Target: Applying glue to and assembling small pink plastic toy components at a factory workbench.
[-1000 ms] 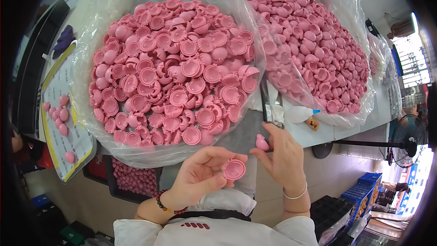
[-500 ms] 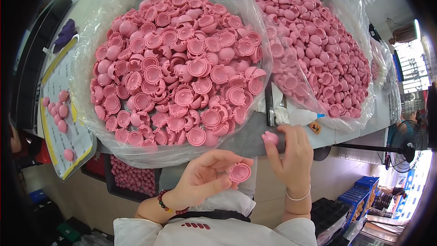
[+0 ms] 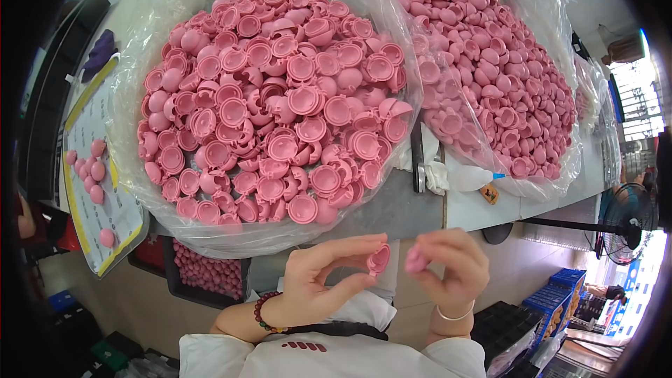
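Observation:
Just in front of the table edge, my left hand [image 3: 315, 276] pinches a round pink half-shell [image 3: 379, 259] between thumb and fingers, its hollow side turned toward the right. My right hand [image 3: 455, 269] is closed on a small pink piece [image 3: 416, 260], partly covered by the fingers and slightly blurred. A narrow gap separates the two pieces. Beyond my hands, a clear plastic bag [image 3: 129, 147] lies open with a big heap of pink half-shells [image 3: 304, 101]. To its right, another heap of pink shells [image 3: 490, 70] fills a second bag.
At the left, a yellow-edged board [image 3: 80, 192] carries several pink balls [image 3: 97, 170]. A dark bin [image 3: 170, 281] of pink pieces stands below the table. Near the table's front lie a black bar-like tool [image 3: 418, 161], a white bottle [image 3: 467, 178] with blue tip, and a brown tag [image 3: 489, 194]. A fan [image 3: 623, 213] stands right.
My right hand has drawn back from the table edge toward my left hand, bringing the pink piece along. The half-shell in my left hand has turned from facing up to facing right.

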`<state>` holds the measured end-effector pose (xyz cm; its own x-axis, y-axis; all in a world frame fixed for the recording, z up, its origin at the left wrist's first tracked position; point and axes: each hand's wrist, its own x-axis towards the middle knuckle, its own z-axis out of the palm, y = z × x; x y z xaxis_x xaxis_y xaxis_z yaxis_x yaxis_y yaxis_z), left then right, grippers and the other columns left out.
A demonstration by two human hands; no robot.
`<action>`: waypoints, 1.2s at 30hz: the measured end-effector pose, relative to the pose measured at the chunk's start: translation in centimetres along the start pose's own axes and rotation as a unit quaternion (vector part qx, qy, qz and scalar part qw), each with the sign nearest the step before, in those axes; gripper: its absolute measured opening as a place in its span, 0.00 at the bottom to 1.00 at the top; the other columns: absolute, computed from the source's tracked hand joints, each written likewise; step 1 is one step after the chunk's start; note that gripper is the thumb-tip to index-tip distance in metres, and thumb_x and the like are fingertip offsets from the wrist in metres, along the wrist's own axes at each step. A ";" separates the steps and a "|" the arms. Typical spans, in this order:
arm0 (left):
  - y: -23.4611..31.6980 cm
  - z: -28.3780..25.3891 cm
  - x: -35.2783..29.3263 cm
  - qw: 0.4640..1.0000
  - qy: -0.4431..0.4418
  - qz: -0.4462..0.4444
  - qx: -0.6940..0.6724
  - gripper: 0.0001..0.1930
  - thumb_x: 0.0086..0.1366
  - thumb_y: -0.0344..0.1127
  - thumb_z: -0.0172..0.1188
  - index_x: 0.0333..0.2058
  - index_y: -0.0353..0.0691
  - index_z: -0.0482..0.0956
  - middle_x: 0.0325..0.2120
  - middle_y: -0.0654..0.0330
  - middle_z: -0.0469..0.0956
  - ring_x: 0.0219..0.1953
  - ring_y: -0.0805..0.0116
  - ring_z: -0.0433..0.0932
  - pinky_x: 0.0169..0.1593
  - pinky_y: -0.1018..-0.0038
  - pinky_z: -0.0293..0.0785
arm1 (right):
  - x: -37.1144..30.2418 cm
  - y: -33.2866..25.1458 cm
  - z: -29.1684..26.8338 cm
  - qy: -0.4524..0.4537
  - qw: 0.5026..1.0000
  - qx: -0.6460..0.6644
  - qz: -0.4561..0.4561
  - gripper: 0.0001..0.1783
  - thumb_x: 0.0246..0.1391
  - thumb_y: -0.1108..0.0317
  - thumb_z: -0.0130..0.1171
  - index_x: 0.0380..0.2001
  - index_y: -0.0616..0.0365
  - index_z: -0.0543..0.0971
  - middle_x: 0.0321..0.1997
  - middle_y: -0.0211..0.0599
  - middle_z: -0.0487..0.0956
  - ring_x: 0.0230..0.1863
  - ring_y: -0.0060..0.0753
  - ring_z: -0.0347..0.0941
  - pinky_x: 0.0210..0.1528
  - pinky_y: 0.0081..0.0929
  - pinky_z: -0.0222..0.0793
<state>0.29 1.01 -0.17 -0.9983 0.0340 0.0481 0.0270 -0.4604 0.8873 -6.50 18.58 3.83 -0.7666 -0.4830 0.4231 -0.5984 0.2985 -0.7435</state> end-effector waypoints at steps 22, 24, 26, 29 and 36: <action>-0.8 0.3 1.2 0.993 0.017 0.074 0.093 0.23 0.38 0.27 0.68 0.37 0.30 0.74 0.36 0.49 0.75 0.36 0.67 0.74 0.38 0.77 0.70 | -2.9 3.8 -0.8 0.246 0.963 -0.098 -0.057 0.14 0.41 0.65 0.58 0.27 0.61 0.67 0.26 0.36 0.69 0.24 0.25 0.62 0.27 0.20 0.60; -0.8 -0.1 1.1 0.989 0.005 0.085 0.119 0.23 0.38 0.27 0.68 0.37 0.30 0.74 0.35 0.48 0.75 0.35 0.67 0.74 0.38 0.77 0.70 | -1.7 6.2 -1.8 0.348 0.935 -0.068 -0.028 0.16 0.41 0.66 0.56 0.33 0.64 0.67 0.28 0.36 0.69 0.26 0.25 0.62 0.30 0.19 0.58; -0.7 -0.3 1.1 0.980 -0.011 0.131 0.150 0.23 0.36 0.27 0.69 0.35 0.29 0.75 0.35 0.47 0.75 0.34 0.67 0.75 0.37 0.77 0.70 | 0.0 6.9 -1.7 0.364 0.930 -0.022 -0.041 0.18 0.41 0.68 0.55 0.36 0.65 0.67 0.28 0.35 0.68 0.28 0.25 0.62 0.31 0.18 0.57; -0.6 -0.5 1.2 0.977 -0.011 0.150 0.150 0.23 0.37 0.27 0.69 0.36 0.29 0.75 0.34 0.47 0.75 0.32 0.67 0.75 0.36 0.78 0.70 | 0.9 6.5 -1.7 0.322 0.946 -0.014 0.037 0.17 0.37 0.67 0.59 0.32 0.65 0.70 0.25 0.31 0.67 0.29 0.25 0.61 0.31 0.20 0.56; -0.3 -0.2 1.1 0.968 -0.042 -0.086 -0.233 0.22 0.46 0.46 0.65 0.36 0.36 0.72 0.31 0.53 0.73 0.33 0.65 0.72 0.38 0.76 0.68 | 0.8 7.0 -1.7 0.202 0.966 -0.110 0.115 0.15 0.40 0.72 0.56 0.34 0.67 0.71 0.32 0.38 0.75 0.33 0.24 0.66 0.38 0.20 0.60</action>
<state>-0.78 0.98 -0.45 -0.9778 0.2079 -0.0270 -0.1844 -0.7916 0.5825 -11.72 21.63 -0.16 -0.8871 -0.0363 0.4602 -0.4024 0.5493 -0.7324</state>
